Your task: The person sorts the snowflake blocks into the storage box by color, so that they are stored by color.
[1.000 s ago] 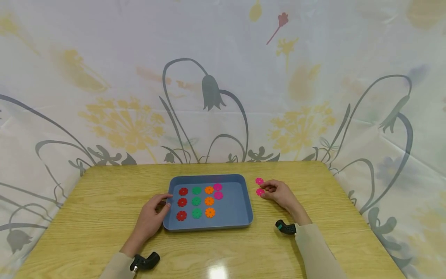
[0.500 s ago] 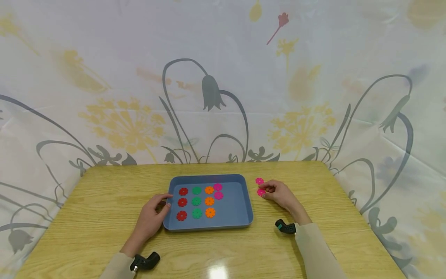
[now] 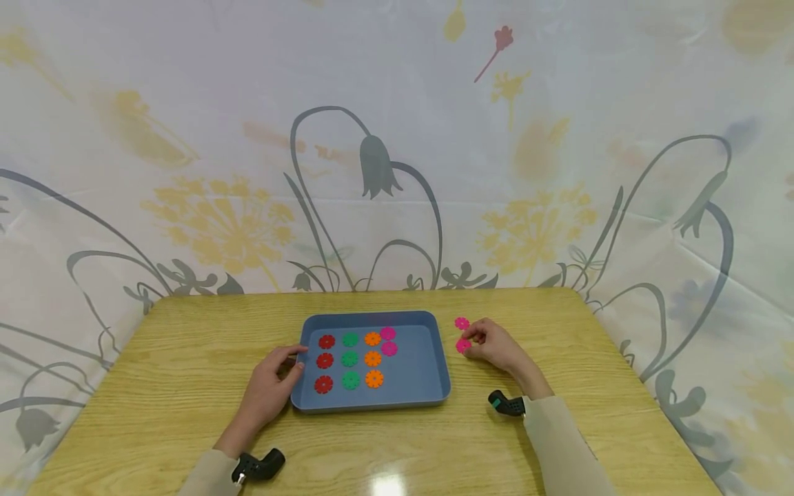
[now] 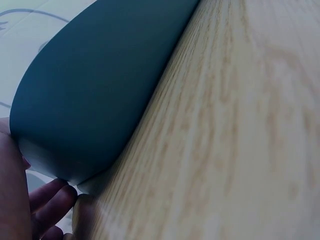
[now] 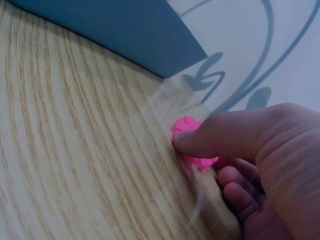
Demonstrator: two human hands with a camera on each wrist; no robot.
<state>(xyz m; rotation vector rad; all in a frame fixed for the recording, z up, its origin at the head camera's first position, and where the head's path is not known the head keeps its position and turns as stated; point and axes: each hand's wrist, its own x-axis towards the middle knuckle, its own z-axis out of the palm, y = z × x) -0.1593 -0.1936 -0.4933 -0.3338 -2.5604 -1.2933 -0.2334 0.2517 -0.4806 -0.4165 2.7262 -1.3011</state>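
Observation:
A blue tray point(image 3: 409, 406) lies on the table, with my left hand point(image 3: 268, 387) holding its left wall. In the left wrist view, the fingers point(image 4: 52, 202) curl at the tray's outer side point(image 4: 100, 85). My right hand point(image 3: 501, 348) is just right of the tray and pinches a pink flower-shaped disc point(image 3: 463, 346) close to the tabletop. The right wrist view shows the thumb across this disc point(image 5: 186, 124), hiding its middle. A second pink disc point(image 3: 462, 322) lies on the table just behind it.
Inside the tray are columns of red discs point(image 3: 324, 360), green discs point(image 3: 350, 359) and orange discs point(image 3: 373, 358), with two pink discs point(image 3: 388, 348) beside the orange ones. A patterned curtain point(image 3: 397, 207) hangs behind the wooden table point(image 3: 205, 344).
My right hand has shifted slightly at the nearer pink disc, its fingers closing more tightly around it. The left hand and tray have stayed in place.

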